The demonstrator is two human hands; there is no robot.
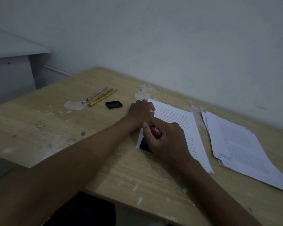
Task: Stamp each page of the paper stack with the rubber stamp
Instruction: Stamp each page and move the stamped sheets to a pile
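A stack of printed pages (185, 121) lies in the middle of the wooden table (72, 128). My right hand (167, 141) grips the rubber stamp (155, 132) by its red handle, the black base pressed down on the near left corner of the top page. Resting on the far left corner of the same stack, my left hand (140, 112) has its fingers curled over the paper's edge. A second pile of pages (242, 147) lies to the right, with a blue stamp mark on its top sheet's near left corner.
A black ink pad lid or tray (113, 104) sits left of my left hand. Three pencils (100, 96) lie beyond it. The tabletop is worn with peeling patches. A wall runs close behind the table, and a white shelf (15, 49) stands at the far left.
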